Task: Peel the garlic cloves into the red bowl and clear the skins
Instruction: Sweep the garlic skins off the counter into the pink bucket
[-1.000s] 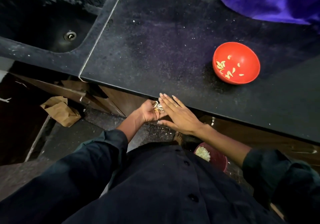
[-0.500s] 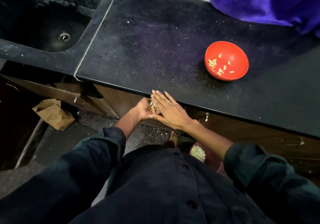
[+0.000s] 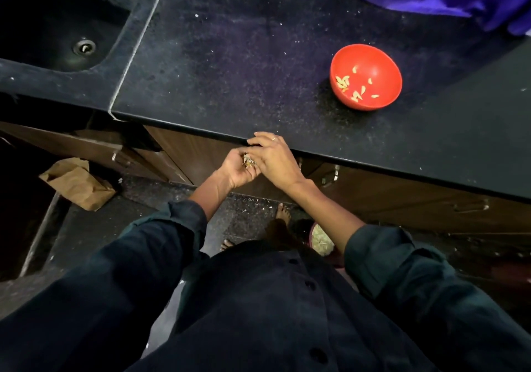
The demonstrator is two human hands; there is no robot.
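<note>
The left hand [image 3: 237,167] is cupped palm-up just below the black counter [image 3: 230,64] edge, cradling a small heap of garlic skins [image 3: 247,160]. The right hand [image 3: 274,157] lies against it, fingers loosely curved over the edge, holding nothing. The red bowl [image 3: 365,77], with peeled cloves [image 3: 343,82] inside, sits on the counter well apart. No writing is legible anywhere.

Single view only, head-worn, wide-angle; nothing to compare for overlap. It looks steeply down and forward over the person's dark shirt [image 3: 258,314], which fills the bottom of the frame. Both hands meet near centre at the front edge of the black counter [image 3: 230,70], the left hand [image 3: 238,167] cupped against the right hand [image 3: 273,159]. Beyond the grip the counter runs to the top edge; below it the floor [image 3: 247,213] shows, farther off. Straight edges bow toward the frame's corners.
</note>
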